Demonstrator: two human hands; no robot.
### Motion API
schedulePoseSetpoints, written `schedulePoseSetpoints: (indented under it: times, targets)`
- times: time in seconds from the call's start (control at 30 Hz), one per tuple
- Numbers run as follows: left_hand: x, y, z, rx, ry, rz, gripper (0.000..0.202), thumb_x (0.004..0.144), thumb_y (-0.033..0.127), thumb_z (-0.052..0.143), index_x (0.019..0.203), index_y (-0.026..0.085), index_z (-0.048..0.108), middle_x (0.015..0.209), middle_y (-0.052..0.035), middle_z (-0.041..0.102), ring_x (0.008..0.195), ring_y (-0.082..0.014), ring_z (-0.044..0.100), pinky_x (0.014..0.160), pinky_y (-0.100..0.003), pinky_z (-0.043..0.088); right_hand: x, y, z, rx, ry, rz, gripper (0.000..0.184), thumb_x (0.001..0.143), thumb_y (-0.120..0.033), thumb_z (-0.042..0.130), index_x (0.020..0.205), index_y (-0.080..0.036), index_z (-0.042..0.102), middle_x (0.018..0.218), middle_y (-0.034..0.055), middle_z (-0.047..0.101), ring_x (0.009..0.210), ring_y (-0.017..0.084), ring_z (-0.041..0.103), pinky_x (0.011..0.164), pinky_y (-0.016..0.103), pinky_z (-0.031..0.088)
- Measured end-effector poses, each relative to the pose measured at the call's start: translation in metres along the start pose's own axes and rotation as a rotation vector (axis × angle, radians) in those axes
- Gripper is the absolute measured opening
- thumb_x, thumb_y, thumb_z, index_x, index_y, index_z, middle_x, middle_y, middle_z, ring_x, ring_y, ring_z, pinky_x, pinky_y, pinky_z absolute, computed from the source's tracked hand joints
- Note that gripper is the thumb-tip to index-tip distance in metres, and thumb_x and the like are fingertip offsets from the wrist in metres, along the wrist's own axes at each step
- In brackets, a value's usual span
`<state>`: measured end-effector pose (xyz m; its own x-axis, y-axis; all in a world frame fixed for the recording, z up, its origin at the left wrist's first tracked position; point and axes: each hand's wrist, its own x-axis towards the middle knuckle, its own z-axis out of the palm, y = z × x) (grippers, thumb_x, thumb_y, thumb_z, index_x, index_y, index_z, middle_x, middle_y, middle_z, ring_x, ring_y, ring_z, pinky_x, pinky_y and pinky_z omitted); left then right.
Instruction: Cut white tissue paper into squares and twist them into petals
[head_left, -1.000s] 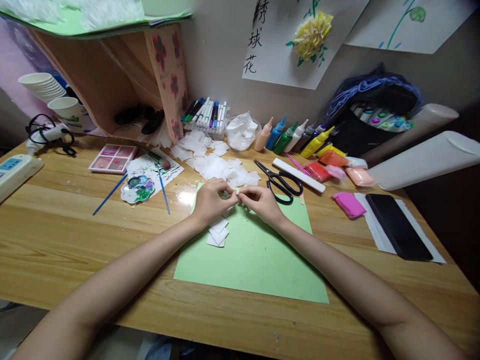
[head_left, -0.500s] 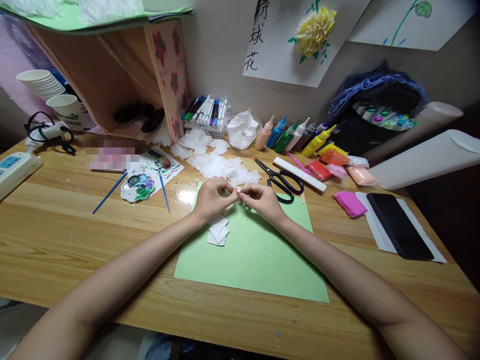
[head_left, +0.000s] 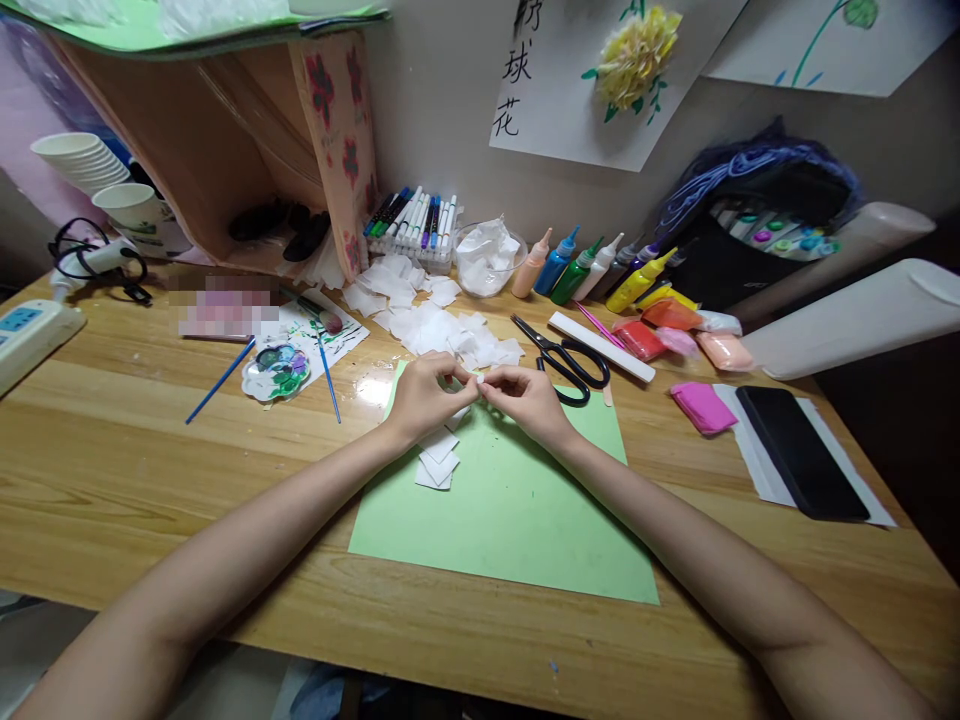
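Note:
My left hand (head_left: 431, 398) and my right hand (head_left: 529, 402) meet fingertip to fingertip above a green sheet of paper (head_left: 517, 520). Between their pinched thumbs and forefingers is a small white piece of paper (head_left: 480, 379), mostly hidden by the fingers. Folded white paper squares (head_left: 439, 462) overlap in a row on the green sheet, partly under my left hand. Just beyond my hands lies a loose heap of white tissue paper pieces (head_left: 442, 330). Black-handled scissors (head_left: 562, 360) rest beside my right hand, across the sheet's far edge.
Paint bottles (head_left: 574, 270), a plastic bowl of white tissue (head_left: 489, 258) and a box of markers (head_left: 412, 225) line the wall. A paint palette (head_left: 276, 374) and brushes lie left. At right are a phone (head_left: 799, 452), a pink packet (head_left: 703, 408) and a white ruler-like bar (head_left: 601, 347).
Both hands stay pinched together in nearly the same spot, with only slight finger movement around the small white piece. The view has shifted a little.

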<state>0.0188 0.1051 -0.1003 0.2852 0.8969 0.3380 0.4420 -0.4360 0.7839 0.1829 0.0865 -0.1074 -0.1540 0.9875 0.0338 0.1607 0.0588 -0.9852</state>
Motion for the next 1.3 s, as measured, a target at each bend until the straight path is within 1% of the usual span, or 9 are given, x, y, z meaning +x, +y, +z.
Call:
schedulePoseSetpoints:
  times: [0.2,0.5,0.83,1.0,1.3]
  targets:
    - [-0.0005,-0.0006,0.0009,-0.007,0.002,0.004,0.013,0.074,0.022,0.063,0.062,0.016,0.064,0.064,-0.0010,0.062,0.064,-0.0133,0.054,0.063,-0.026,0.043,-0.0006,-0.0007,-0.0008,-0.001,-0.001,-0.003,0.025,0.071,-0.037,0.067,0.076,-0.012,0.068,0.071,0.0051,0.065,0.060,0.012,0.053,0.055,0.025,0.041]
    - [-0.0004,-0.0002,0.0003,-0.004,0.004,0.002,0.013,0.074,0.022,0.063,0.062,0.017,0.064,0.063,-0.0006,0.062,0.063,-0.0132,0.054,0.062,-0.026,0.042,-0.0004,0.0002,-0.0014,-0.019,-0.010,0.001,0.025,0.072,-0.037,0.067,0.077,-0.013,0.068,0.071,0.0047,0.064,0.060,0.012,0.053,0.055,0.025,0.040]
    - [0.0005,-0.0016,0.0006,-0.043,0.001,-0.020,0.013,0.074,0.021,0.062,0.063,0.017,0.066,0.066,-0.0013,0.065,0.065,-0.0138,0.056,0.065,-0.027,0.044,-0.0009,-0.0067,-0.0003,0.031,-0.009,0.001,0.025,0.073,-0.039,0.066,0.072,-0.015,0.068,0.068,0.0036,0.064,0.059,0.012,0.054,0.056,0.025,0.043]
    - [0.0014,0.0004,-0.0003,-0.062,-0.001,-0.007,0.014,0.076,0.021,0.061,0.064,0.017,0.066,0.067,-0.0018,0.066,0.066,-0.0140,0.058,0.066,-0.027,0.045,-0.0006,-0.0059,-0.0008,0.027,0.003,0.006,0.026,0.074,-0.040,0.065,0.076,-0.015,0.068,0.068,0.0035,0.064,0.058,0.012,0.055,0.054,0.025,0.043]
    - [0.0008,0.0007,-0.0005,-0.063,-0.001,0.026,0.014,0.077,0.023,0.061,0.065,0.018,0.066,0.067,-0.0021,0.066,0.065,-0.0140,0.057,0.065,-0.028,0.045,-0.0003,-0.0050,-0.0016,0.031,0.013,0.003,0.028,0.074,-0.043,0.065,0.074,-0.015,0.067,0.068,0.0034,0.064,0.057,0.012,0.054,0.052,0.025,0.043]
